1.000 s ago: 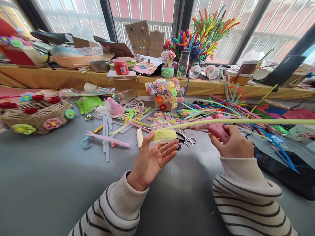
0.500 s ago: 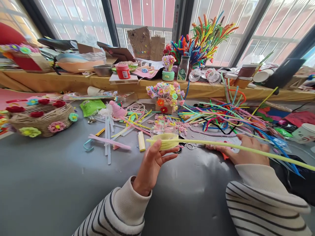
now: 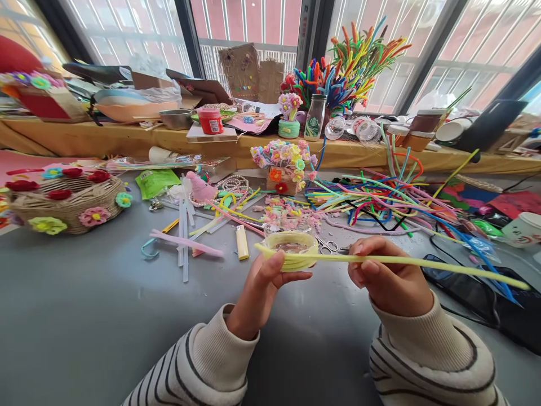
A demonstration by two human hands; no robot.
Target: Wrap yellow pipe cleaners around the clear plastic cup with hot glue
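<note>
Your left hand (image 3: 258,290) holds a clear container (image 3: 291,230) wound with pale yellow fuzzy strip (image 3: 443,266), thumb on the near side of the band and fingers beneath. You hold it up over the grey counter (image 3: 169,332), in front of the lighter (image 3: 242,243) and the scissors (image 3: 328,246). Half a second ago you had it more edge-on; now it sits slightly lower and to the right, tipped so that you can see into the ring. Your right hand (image 3: 395,279) has changed most: a second ago it was wrapped around a pink tool, half a second ago it was down near the counter by the loose strips, and now its thumb and fingers are closed in a pinch on the yellow strip, just right of the container. The strip runs from the band through that pinch and slopes slightly down to the right; its far end, cut off by the edge before, now shows above the black phone (image 3: 448,276). The pile of coloured strips (image 3: 372,203) and the flower-trimmed basket (image 3: 70,208) have stayed in place.
</note>
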